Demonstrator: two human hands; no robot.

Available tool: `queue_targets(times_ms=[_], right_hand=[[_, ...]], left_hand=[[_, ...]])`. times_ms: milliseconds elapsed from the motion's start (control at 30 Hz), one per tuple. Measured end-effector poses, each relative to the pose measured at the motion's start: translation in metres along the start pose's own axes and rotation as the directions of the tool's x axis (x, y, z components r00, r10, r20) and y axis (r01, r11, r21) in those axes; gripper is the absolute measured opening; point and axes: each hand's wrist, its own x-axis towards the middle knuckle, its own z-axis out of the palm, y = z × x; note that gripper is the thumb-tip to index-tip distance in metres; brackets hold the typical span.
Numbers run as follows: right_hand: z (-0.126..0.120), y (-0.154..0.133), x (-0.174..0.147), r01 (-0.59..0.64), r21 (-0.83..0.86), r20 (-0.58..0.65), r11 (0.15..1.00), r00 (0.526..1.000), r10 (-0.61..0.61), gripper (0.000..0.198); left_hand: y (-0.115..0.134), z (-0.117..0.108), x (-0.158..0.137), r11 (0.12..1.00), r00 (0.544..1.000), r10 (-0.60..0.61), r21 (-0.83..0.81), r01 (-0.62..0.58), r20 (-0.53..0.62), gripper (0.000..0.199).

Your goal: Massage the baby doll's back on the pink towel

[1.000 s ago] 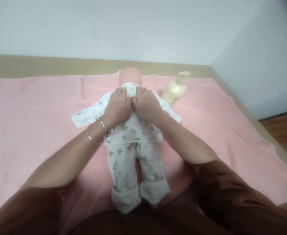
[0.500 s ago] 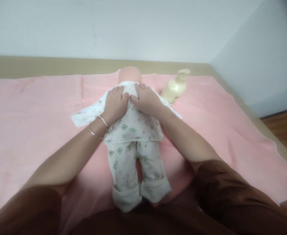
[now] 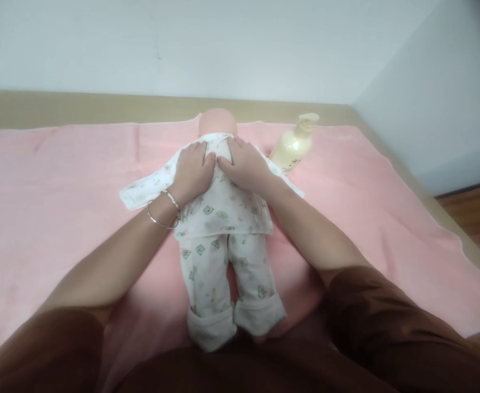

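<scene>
A baby doll (image 3: 223,218) in a white printed top and trousers lies lengthwise in front of me, its head (image 3: 217,121) at the far end and no face showing. My left hand (image 3: 194,170) rests flat on the left side of its upper body, just below the shoulder. On the other side my right hand (image 3: 246,164) lies the same way. Both hands are open, thumbs pointing inward and almost meeting at the middle, fingers over the shoulders. The doll's sleeves (image 3: 148,188) spread outward, and its trouser cuffs (image 3: 213,327) are turned up.
A pale yellow pump bottle (image 3: 292,147) stands right of the doll's shoulder, close to the right sleeve. Pink cloth (image 3: 60,207) covers the tan surface (image 3: 101,106) underneath. A white wall (image 3: 240,49) rises behind, and wood flooring (image 3: 477,213) shows at the right.
Both hands stay in place on the doll's upper body. The view has shifted very slightly; nothing else visibly differs.
</scene>
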Motion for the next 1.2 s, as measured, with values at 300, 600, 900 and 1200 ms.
queue_targets(times_ms=[300, 600, 900, 1200], right_hand=[[-0.005, -0.003, -0.002, -0.025, 0.027, 0.014, 0.999, 1.0, 0.024, 0.045], [-0.014, 0.001, -0.002, -0.089, 0.087, 0.088, 0.992, 0.993, 0.081, 0.042], [-0.013, -0.002, -0.002, -0.041, -0.061, 0.079, 0.997, 0.996, 0.046, 0.038], [-0.002, -0.036, -0.033, 0.097, -0.29, 0.013, 0.952, 0.995, -0.097, 0.052]], left_hand=[[0.002, -0.003, 0.001, 0.999, 1.0, -0.002, -0.041, 0.003, 0.024, 0.029], [0.001, -0.007, 0.001, 0.999, 0.998, 0.044, -0.019, -0.043, 0.051, 0.029], [0.014, -0.007, -0.017, 0.987, 0.989, 0.149, 0.051, -0.15, 0.005, 0.031], [0.014, -0.033, 0.002, 0.986, 0.98, -0.094, -0.117, 0.116, 0.175, 0.022]])
